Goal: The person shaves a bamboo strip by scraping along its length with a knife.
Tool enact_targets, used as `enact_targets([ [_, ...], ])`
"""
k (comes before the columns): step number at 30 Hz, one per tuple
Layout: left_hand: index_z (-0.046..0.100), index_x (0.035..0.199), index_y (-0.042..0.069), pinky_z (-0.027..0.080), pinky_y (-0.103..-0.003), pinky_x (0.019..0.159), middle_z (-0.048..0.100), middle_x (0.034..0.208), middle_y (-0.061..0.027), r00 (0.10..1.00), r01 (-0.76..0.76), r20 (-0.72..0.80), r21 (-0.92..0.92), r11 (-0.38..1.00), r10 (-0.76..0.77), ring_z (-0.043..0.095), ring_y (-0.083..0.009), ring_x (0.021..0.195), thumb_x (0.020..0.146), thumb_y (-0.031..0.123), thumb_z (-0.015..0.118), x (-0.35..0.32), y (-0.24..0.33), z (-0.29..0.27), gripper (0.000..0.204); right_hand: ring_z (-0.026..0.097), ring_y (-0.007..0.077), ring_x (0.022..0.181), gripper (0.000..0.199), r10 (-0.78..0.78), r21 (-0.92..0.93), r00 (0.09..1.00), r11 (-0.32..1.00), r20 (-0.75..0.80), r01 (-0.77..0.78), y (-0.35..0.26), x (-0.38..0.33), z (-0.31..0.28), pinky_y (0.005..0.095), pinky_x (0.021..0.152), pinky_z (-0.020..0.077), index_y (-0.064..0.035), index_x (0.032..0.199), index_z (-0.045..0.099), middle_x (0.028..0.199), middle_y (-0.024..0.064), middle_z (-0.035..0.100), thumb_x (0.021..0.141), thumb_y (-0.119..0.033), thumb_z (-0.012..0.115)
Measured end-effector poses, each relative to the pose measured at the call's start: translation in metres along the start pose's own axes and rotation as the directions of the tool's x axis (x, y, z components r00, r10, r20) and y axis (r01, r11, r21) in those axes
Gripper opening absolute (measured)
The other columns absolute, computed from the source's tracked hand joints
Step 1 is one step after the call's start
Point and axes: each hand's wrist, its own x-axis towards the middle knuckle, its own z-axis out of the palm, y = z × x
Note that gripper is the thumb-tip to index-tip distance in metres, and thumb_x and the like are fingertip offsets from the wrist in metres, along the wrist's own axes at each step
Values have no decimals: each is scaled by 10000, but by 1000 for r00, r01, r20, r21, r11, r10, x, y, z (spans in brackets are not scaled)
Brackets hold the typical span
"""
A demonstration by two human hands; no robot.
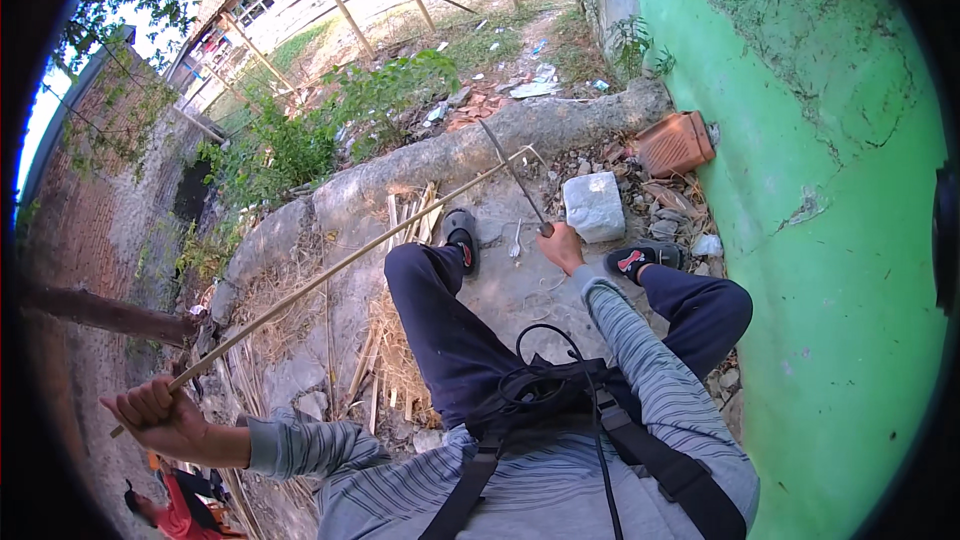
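We've got the long bamboo strip (330,275) gripped tight at its near end in our left hand (160,418), far tip up by the blade, while our right hand (562,245) is fisted around the knife (515,178) handle. Best bet: keep the strip taut across the knee and shave away from our legs.

I grip a long, thin, pale bamboo strip (340,265) by its near end in my left hand (160,418); it slants away to meet the dark knife blade (512,178) rising from my right hand (562,245).
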Motion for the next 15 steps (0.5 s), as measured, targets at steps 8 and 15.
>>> enact_targets([
  [8, 219, 639, 186, 183, -311, 523, 136, 567, 51, 1000, -6, 12, -11, 1000, 7, 103, -95, 505, 1161, 313, 304, -6, 34, -12, 544, 703, 420, 815, 285, 1, -9, 1000, 1000, -1, -1, -3, 0, 5, 487, 734, 541, 0, 832, 700, 822, 219, 721, 789, -283, 708],
  [15, 243, 617, 202, 198, -321, 532, 157, 543, 58, 984, 23, 180, -191, 981, 12, 122, -103, 495, 1152, 350, 320, -15, 43, -29, 560, 741, 413, 863, 397, 462, -165, 885, 871, -47, -463, 148, -45, -44, 490, 784, 566, 41, 872, 753, 857, 281, 732, 775, -341, 703],
])
